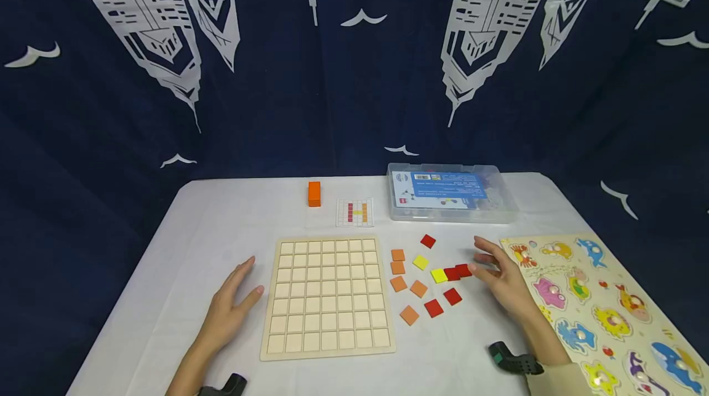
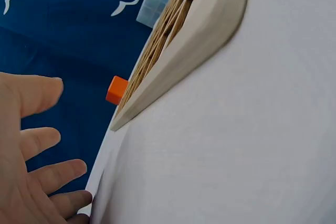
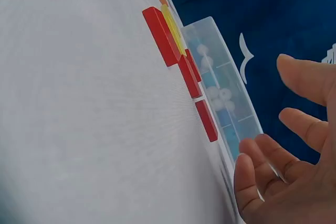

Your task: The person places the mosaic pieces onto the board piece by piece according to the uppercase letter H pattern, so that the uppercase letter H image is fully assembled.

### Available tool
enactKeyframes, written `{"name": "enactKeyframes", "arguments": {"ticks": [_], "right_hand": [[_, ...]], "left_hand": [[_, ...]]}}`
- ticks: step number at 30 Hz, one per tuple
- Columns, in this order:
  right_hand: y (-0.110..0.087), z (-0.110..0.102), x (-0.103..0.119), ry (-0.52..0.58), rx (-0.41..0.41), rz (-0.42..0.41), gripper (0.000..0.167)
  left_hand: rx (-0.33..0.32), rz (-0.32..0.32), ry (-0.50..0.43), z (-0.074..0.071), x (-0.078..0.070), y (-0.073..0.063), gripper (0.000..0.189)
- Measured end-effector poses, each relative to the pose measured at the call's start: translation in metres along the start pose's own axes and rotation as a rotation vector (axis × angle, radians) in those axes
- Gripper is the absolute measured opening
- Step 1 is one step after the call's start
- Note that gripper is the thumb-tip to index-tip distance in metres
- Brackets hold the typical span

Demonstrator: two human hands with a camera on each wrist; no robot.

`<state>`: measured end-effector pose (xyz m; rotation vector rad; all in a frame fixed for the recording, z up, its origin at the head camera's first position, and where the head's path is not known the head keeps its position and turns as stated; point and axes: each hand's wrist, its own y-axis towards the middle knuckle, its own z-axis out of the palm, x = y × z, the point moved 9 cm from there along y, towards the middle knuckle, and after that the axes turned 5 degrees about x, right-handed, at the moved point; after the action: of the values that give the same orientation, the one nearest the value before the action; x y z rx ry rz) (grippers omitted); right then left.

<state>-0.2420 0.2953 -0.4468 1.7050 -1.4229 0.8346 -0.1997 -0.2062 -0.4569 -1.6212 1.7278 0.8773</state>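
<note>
My left hand (image 1: 228,307) lies to the left of a wooden grid board (image 1: 328,354), its fingers spread and holding nothing. In the left wrist view the thumb and fingers of that hand (image 2: 37,150) are apart, with the board's edge (image 2: 194,51) beyond them. My right hand (image 1: 506,279) is at the right of the loose tiles, its fingers loosely bent and holding nothing. Nearest to its thumb is a red tile (image 1: 463,270). Several red, yellow and orange square tiles, such as a yellow tile (image 1: 420,262) and an orange tile (image 1: 409,315), are scattered right of the board.
Behind the board stand an orange block (image 1: 314,194) and a small pattern card (image 1: 355,213) with coloured squares. A clear plastic case (image 1: 451,214) sits at the back right. A puzzle board with sea animals (image 1: 559,316) covers the right side, partly under my right forearm.
</note>
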Motion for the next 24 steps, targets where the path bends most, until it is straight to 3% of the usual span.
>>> {"name": "enactKeyframes", "arguments": {"ticks": [6,18,24], "right_hand": [[0.000,0.000,-0.010,0.010,0.020,0.021,0.056],[0.002,0.002,-0.020,-0.073,0.058,0.050,0.054],[0.003,0.003,-0.021,-0.146,0.075,0.077,0.052]], "left_hand": [[0.005,-0.015,0.022,0.006,0.004,0.001,0.058],[0.019,0.080,0.072,0.012,0.001,0.001,0.052],[0.025,0.092,0.105,0.015,0.002,0.000,0.048]]}}
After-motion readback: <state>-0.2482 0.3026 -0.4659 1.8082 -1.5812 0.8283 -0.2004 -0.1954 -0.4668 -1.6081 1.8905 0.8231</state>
